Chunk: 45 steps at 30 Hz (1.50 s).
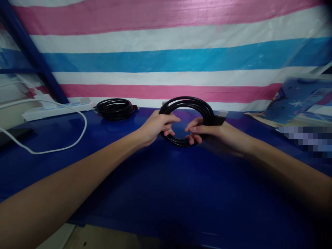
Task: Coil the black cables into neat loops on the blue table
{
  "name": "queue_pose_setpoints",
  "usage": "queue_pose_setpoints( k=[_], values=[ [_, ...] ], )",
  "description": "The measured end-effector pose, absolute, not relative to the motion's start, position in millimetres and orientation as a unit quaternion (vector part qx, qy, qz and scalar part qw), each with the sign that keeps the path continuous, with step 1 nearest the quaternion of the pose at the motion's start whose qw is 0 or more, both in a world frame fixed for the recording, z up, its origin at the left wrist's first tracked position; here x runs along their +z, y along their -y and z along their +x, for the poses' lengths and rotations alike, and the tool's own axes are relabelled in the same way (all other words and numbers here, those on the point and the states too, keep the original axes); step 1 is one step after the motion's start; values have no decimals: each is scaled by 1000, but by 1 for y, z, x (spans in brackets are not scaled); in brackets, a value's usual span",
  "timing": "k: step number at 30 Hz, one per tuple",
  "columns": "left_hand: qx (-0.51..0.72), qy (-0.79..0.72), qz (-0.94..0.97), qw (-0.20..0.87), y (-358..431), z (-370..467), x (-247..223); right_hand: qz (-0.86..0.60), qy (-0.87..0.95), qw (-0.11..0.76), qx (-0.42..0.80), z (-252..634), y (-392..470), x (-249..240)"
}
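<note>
Between my two hands a coiled black cable (190, 102) stands tilted up over the blue table (166, 193), its loops forming an open ring. On the ring's left side my left hand (158, 126) is closed around the loops, thumb and fingers reaching into the middle. My right hand (204, 129) grips the opposite side in the same way. A connector (221, 114) with a pale tip sticks out above my right hand. Behind and to the left, a second coil of black cable (115, 109) lies on the table.
A white power strip (58, 110) with a plug sits at the back left, and a white cord (85, 126) loops over the table. A dark flat object (15, 137) lies at the left edge. Blue printed packaging (298, 100) stands at right. A striped sheet (166, 38) hangs behind.
</note>
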<state>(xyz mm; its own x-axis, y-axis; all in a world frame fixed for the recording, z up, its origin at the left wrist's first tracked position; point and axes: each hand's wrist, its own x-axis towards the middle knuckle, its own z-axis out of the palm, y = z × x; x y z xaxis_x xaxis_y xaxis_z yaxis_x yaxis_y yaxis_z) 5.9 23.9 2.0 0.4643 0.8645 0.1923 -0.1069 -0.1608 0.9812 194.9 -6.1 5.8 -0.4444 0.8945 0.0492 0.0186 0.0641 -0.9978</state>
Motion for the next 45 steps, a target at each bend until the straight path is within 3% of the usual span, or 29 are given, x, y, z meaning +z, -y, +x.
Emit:
queue_pose_setpoints(
  k=[45],
  values=[
    [418, -300, 638, 573, -24, 7, 1, -373, 638, 384, 553, 193, 6, 6]
  ],
)
